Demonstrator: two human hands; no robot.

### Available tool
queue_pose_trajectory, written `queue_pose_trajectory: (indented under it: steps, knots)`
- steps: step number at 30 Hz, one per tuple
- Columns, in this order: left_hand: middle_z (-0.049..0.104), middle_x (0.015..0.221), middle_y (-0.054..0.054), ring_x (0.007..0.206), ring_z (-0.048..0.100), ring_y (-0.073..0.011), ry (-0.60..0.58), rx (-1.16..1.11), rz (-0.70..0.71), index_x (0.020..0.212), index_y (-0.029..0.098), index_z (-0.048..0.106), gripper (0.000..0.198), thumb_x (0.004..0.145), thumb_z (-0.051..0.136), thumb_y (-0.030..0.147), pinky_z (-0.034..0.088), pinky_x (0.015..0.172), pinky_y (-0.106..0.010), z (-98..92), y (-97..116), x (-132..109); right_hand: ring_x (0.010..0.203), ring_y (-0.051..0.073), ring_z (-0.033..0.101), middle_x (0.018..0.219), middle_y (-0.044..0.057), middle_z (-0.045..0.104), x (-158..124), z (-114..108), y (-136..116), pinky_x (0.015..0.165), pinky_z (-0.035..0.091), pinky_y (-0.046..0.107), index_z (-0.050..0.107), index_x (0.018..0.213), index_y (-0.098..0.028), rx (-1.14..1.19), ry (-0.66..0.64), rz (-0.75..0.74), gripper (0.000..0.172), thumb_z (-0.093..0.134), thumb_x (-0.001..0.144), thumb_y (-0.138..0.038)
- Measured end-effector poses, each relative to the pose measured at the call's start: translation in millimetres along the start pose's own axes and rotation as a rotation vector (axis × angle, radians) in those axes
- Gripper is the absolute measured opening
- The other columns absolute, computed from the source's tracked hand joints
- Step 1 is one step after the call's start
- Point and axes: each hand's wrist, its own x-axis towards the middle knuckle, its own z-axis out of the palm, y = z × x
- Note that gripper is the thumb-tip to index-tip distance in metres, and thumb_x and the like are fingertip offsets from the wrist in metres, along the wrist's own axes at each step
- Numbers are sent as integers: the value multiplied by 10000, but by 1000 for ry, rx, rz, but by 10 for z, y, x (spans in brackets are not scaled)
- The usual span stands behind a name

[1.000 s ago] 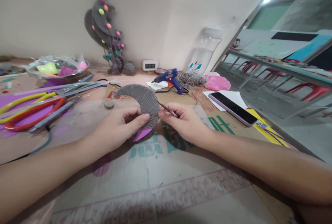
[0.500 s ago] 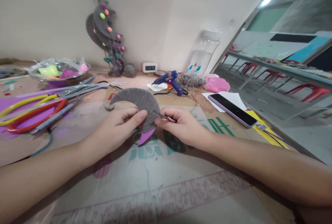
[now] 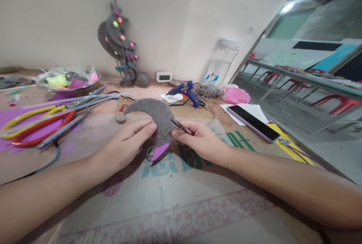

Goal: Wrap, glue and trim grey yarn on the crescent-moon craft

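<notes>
A crescent moon shape (image 3: 158, 112) wrapped in grey yarn is held upright over the table, its lower tip (image 3: 160, 151) bare purple. My left hand (image 3: 135, 134) pinches the crescent at its inner edge between thumb and fingers. On the other side, my right hand (image 3: 198, 138) is closed around slim dark tweezers (image 3: 181, 126), whose points meet the crescent's outer edge. Part of the tweezers is hidden by the fingers. Close to the upper tip lies a small grey roll (image 3: 120, 118).
Beyond my hands are a blue glue gun (image 3: 186, 92), a white timer (image 3: 164, 76), grey yarn (image 3: 207, 91) and a water bottle (image 3: 222, 63). Scissors (image 3: 42, 123) and a bowl (image 3: 69, 90) sit left, a phone (image 3: 253, 123) right. A decorated moon ornament (image 3: 120, 44) stands against the wall.
The tweezers have turned slightly in my right hand, and both prongs now show. The whole view has shifted a little; my left hand keeps its pinch on the crescent.
</notes>
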Motion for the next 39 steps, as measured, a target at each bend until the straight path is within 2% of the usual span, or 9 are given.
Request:
queue_pose_trajectory:
  steps: [3,7,10,14,17,20,29,35,39]
  knots:
    - [463,581,40,589,467,-125,-9,19,-23,597,198,457,320,887,410,327,386,558,-234,-4,22,2,721,126,521,709,-8,529,6,-5,-2,760,450,285,528,738,-177,16,0,-7,226,559,824,-383]
    - [417,542,50,535,429,-113,-3,108,-31,565,194,435,337,869,445,340,340,504,-233,5,15,-8,654,107,485,674,-19,510,-5,-10,-33,651,425,244,559,719,-165,-38,55,10,261,586,799,-412]
    - [400,545,51,532,431,-108,-51,174,16,567,190,421,336,871,438,332,324,489,-231,16,1,-38,595,85,442,648,-37,480,-9,-21,-60,579,379,221,560,737,-161,-38,141,19,253,608,779,-405]
    - [456,590,38,588,477,-114,-110,242,107,599,186,449,315,883,434,323,376,545,-236,30,5,-79,556,68,404,613,-48,455,-3,-35,-51,528,338,208,516,692,-161,58,153,12,281,613,775,-412]
    - [567,796,13,724,565,-131,10,90,99,834,200,506,128,847,519,326,467,632,-246,54,0,-83,467,50,327,517,-70,406,4,-55,-15,452,249,201,467,627,-166,105,163,-6,333,595,800,-420]
    - [579,902,-2,815,608,-144,89,-98,95,972,212,464,250,794,613,303,519,680,-258,79,-18,-71,426,40,303,467,-69,428,11,-87,19,435,211,211,447,577,-160,138,143,-16,374,569,833,-404]
    - [638,937,9,879,629,-123,6,-112,157,1065,238,516,289,801,632,260,529,785,-226,58,0,-94,405,31,301,443,-67,449,22,-115,57,431,214,203,491,564,-140,263,82,23,380,574,844,-385]
    - [676,977,-3,932,652,-143,-105,-214,32,1211,277,488,374,848,578,285,551,719,-202,75,-11,-118,447,44,404,510,-50,533,39,-125,77,456,288,187,532,679,-150,303,81,57,300,591,826,-405]
    - [691,913,13,909,665,-142,-71,-175,27,1228,281,504,376,858,568,306,545,757,-218,81,-45,-113,431,38,373,514,-45,533,44,-124,72,446,273,193,530,669,-145,244,93,64,333,585,821,-436]
